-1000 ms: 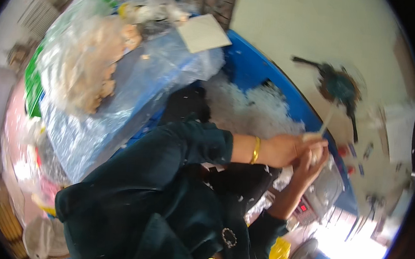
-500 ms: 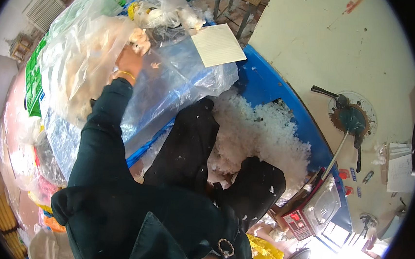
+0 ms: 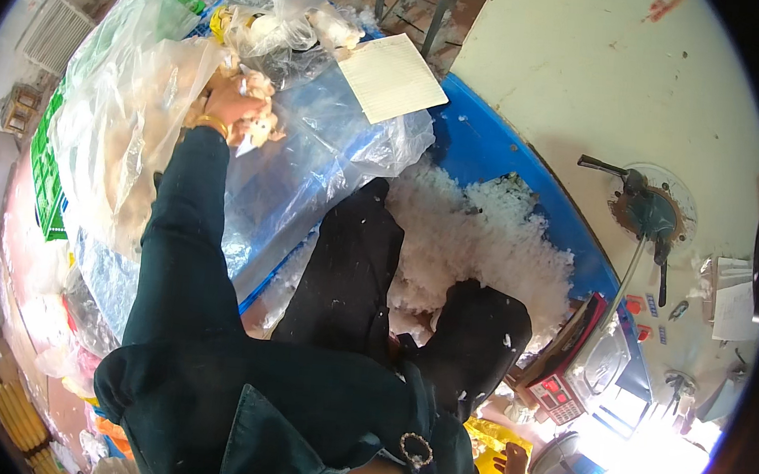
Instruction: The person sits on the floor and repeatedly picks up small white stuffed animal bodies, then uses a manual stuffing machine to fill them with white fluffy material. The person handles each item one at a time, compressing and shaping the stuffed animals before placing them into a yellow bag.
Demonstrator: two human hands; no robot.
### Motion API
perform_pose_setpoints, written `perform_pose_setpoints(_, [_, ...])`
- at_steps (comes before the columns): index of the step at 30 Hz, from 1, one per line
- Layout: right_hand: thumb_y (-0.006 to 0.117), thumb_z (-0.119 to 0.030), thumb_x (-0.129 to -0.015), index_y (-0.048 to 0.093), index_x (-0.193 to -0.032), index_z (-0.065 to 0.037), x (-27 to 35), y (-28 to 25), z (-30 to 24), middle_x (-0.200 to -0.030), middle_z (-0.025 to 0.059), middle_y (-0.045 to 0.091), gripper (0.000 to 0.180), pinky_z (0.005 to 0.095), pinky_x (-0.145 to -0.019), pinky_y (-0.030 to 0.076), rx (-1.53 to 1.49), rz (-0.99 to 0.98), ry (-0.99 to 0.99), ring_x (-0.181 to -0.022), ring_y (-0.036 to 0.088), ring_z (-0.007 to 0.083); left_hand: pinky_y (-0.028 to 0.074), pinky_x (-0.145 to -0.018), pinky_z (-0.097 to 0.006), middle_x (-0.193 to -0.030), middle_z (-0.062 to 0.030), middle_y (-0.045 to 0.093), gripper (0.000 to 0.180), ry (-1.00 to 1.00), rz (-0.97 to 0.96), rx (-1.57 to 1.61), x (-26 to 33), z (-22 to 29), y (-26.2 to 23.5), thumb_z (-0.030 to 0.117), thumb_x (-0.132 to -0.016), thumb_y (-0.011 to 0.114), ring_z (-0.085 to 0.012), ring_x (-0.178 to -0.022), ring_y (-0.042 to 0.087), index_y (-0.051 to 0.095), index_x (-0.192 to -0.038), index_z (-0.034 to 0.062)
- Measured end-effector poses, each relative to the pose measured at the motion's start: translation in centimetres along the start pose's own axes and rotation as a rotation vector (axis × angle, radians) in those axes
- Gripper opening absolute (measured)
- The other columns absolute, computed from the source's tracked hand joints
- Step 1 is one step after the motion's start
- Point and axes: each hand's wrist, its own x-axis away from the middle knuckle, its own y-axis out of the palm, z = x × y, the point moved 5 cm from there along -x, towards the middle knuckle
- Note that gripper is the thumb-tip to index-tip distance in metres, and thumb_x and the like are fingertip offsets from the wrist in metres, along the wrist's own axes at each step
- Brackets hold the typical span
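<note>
My left hand (image 3: 232,103) is at the mouth of a large clear plastic bag (image 3: 129,128), closed on a bunch of peach-coloured plush pieces (image 3: 259,125). More peach material shows through the bag's wall. Beneath lies a sheet of clear plastic (image 3: 288,158). At the lower right, my right hand (image 3: 515,468) is beside a yellow bag (image 3: 486,446); its fingers look apart, and I see nothing in them.
A blue bin (image 3: 485,138) holds white fluffy stuffing (image 3: 460,230) around my legs. A pale notepad (image 3: 392,78) lies on the plastic. The pale table (image 3: 588,75) carries a black tool on a round plate (image 3: 653,210). A red scale (image 3: 558,398) stands at its near edge.
My left hand has drawn slightly left, and a larger bunch of peach plush pieces now shows outside the bag. My right hand has come further into view beside the yellow bag.
</note>
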Motion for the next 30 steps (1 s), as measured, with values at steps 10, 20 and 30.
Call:
perform_pose_setpoints(10, [0.061,-0.027,-0.091,0.055,-0.12,-0.009,-4.5,0.7,-9.0,-0.093,0.0098,0.063,0.035,0.0317,-0.05,0.053,0.057,-0.047,-0.228,-0.065,0.069,0.0237,0.032,-0.106,-0.044,-0.123,-0.0075,0.056,0.031,0.524,0.336,-0.771,7.7,-1.6,2.3,0.027,-0.069,0.071,-0.0316,-0.125,0.043,0.071,-0.097,0.0144])
perform_pose_setpoints(20, [0.062,-0.016,-0.091,0.059,-0.118,-0.002,2.5,3.8,-21.7,-0.098,0.0098,0.066,0.03,0.0265,-0.053,0.051,0.09,0.038,-0.737,-0.068,0.065,0.0148,0.045,-0.085,-0.036,-0.107,-0.0067,0.062,0.015,0.543,0.645,-0.231,5.2,0.0,-0.9,0.011,-0.073,0.072,-0.0239,-0.098,0.057,0.068,-0.087,0.0092])
perform_pose_setpoints(30, [0.066,-0.01,-0.088,0.063,-0.115,-0.003,13.9,15.7,-36.4,-0.091,0.0079,0.065,0.028,0.0256,-0.062,0.05,-0.024,-0.28,-1.131,-0.074,0.063,0.014,0.046,-0.063,-0.022,-0.082,-0.0022,0.062,0.012,0.406,0.567,0.629,4.9,4.0,1.5,0.003,-0.088,0.062,-0.0086,-0.07,0.057,0.061,-0.099,-0.0009])
